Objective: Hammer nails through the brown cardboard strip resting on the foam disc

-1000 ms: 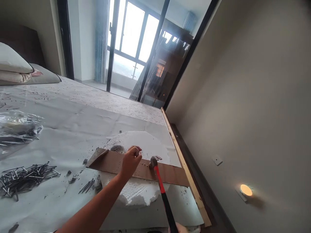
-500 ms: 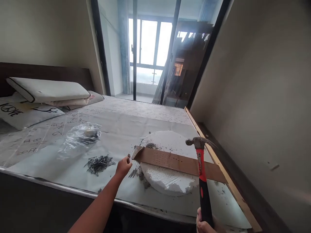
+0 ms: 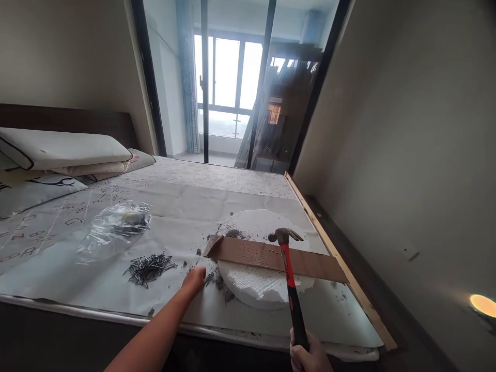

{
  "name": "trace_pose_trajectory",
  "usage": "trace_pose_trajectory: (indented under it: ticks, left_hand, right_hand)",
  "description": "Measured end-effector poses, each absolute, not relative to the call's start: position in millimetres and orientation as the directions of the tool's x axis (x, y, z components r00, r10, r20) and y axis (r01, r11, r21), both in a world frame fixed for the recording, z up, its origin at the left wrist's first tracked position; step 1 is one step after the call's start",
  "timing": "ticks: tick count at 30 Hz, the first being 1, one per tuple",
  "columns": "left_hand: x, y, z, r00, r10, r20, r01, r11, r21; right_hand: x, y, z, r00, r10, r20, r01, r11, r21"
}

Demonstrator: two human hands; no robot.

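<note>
One hammer [image 3: 289, 258], one board [image 3: 271, 258], one foam disc [image 3: 263, 287] on a bed [image 3: 174, 206]
The right hand [image 3: 308, 356] has its fingers wrapped tight round the black grip of the red-and-black hammer, whose head hangs just over the brown board; no brand is readable on it. The board, dotted with rows of small holes, lies across the white foam disc. The left hand [image 3: 195, 279] reaches down with fingers loosely curled, holding nothing I can make out, beside a few loose nails [image 3: 211, 279]. One nail pile [image 3: 149, 266] and one clear bag [image 3: 116, 227] lie further left. The sheet bears printed letters and digits, too blurred to read. Two pillows [image 3: 62, 150] are stacked at the headboard
</note>
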State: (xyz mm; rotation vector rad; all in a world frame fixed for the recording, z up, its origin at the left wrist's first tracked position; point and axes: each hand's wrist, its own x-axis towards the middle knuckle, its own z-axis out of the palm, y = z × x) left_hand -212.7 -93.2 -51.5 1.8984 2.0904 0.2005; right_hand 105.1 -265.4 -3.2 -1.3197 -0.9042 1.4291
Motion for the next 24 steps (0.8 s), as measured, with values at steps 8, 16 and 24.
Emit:
trace_pose_trajectory:
  ticks: [8, 16, 24]
  left_hand:
    - [-196.5, -84.3, -42.2, -0.139, 0.981, -0.137, 0.951, 0.17, 0.256]
    - [-196.8, -94.4, 1.3, -0.045, 0.986, -0.163, 0.656, 0.152, 0.739]
    - [-115.4, -104.1, 34.8, 0.129, 0.986, -0.11, 0.286, 0.069, 0.956]
  right_hand:
    - [117.4, -261.8, -5.9, 0.057, 0.951, -0.304, -0.233, -0.284, -0.93]
    - [137.9, -259.6, 1.9, 0.008, 0.945, -0.326, -0.331, -0.305, -0.893]
    - [146.6, -256.8, 15.2, -0.003, 0.943, -0.333, -0.392, -0.308, -0.867]
